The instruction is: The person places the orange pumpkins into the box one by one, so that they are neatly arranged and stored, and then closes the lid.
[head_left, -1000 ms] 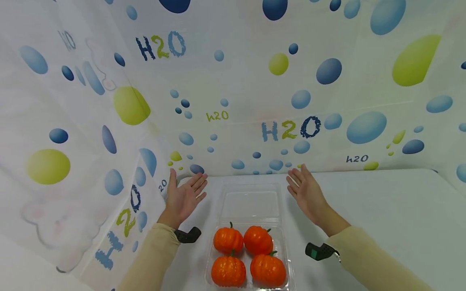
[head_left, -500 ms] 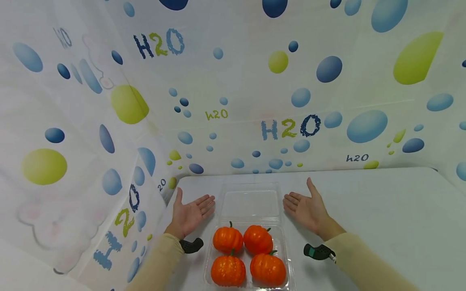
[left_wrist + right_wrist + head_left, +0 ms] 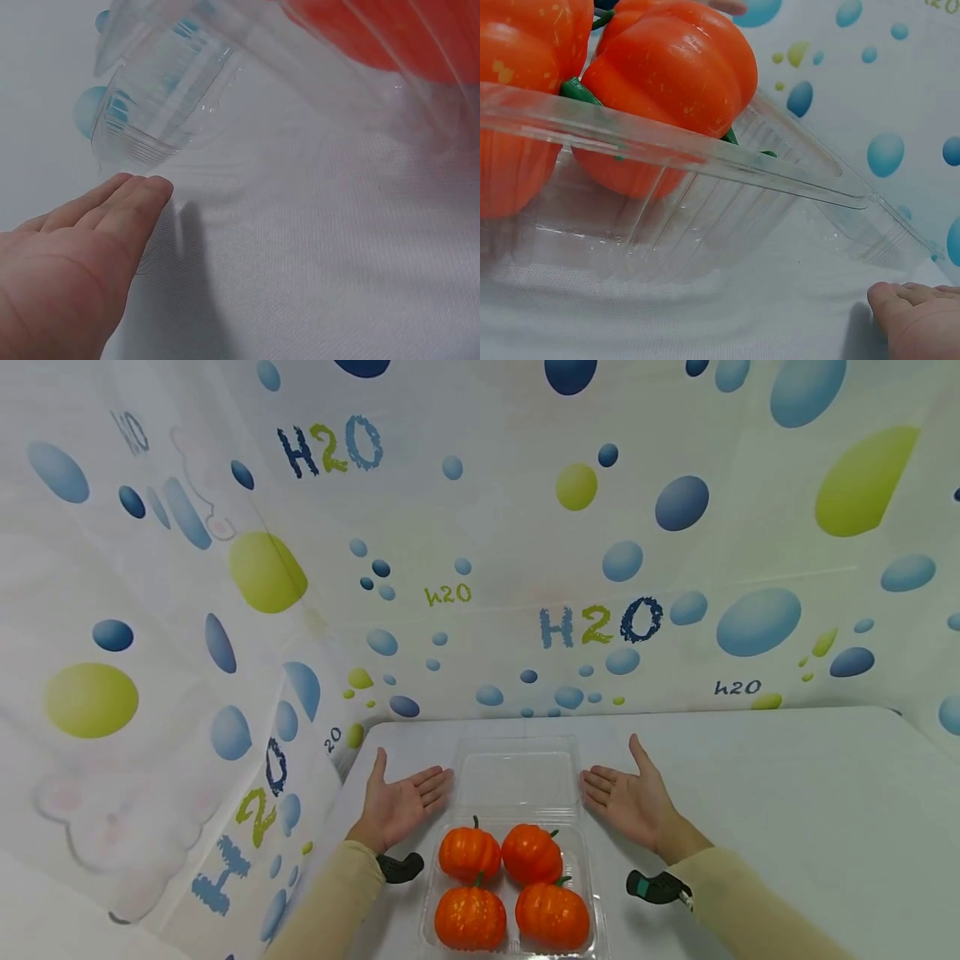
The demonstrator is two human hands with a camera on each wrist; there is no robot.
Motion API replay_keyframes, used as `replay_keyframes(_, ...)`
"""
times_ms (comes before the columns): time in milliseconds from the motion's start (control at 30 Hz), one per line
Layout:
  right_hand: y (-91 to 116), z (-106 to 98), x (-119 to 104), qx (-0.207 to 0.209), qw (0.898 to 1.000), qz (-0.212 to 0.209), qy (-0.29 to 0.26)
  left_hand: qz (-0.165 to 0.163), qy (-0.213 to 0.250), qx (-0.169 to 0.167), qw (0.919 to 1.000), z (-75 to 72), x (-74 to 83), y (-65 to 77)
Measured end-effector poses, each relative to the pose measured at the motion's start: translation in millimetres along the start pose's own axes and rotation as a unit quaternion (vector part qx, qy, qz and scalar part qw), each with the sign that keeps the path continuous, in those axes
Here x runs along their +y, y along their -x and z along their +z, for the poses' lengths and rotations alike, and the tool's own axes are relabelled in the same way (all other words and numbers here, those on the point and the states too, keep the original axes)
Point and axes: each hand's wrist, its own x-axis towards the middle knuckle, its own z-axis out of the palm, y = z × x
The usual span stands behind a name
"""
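Note:
A clear plastic clamshell container (image 3: 429,906) lies opened flat on the white table, its lid (image 3: 517,777) folded back away from the person. Several small orange pumpkins (image 3: 470,920) with green stems sit in its base. My left hand (image 3: 401,808) is palm up with straight fingers, fingertips right at the lid's left edge. On the other side, my right hand (image 3: 632,803) mirrors it, fingertips right at the lid's right edge. Neither hand holds anything. In the right wrist view, pumpkins (image 3: 679,67) show above the container's side wall, with the right fingers (image 3: 889,300) low by the lid.
White cloth covers the table (image 3: 787,810). Behind it and to the left hangs a white curtain (image 3: 495,527) printed with blue and green drops and "H2O" lettering. Dark wrist devices (image 3: 656,885) sit at both beige sleeves (image 3: 750,902).
Both hands have come down from above the table's far part and moved inward to the lid's sides, palms turning upward. The container and pumpkins stay in place.

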Motion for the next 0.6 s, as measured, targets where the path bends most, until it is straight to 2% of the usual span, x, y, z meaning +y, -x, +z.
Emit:
replay_keyframes(267,0.9,1.2,-0.1,-0.003,1.0,0.004,-0.008,-0.003,-0.001,-0.027,0.9996,-0.8,-1.0,-3.6)
replay_keyframes(600,4.8,9.5,-7.1,-0.025,1.0,0.0,0.001,-0.001,-0.013,-0.026,0.9996,7.6,4.5,-2.7)
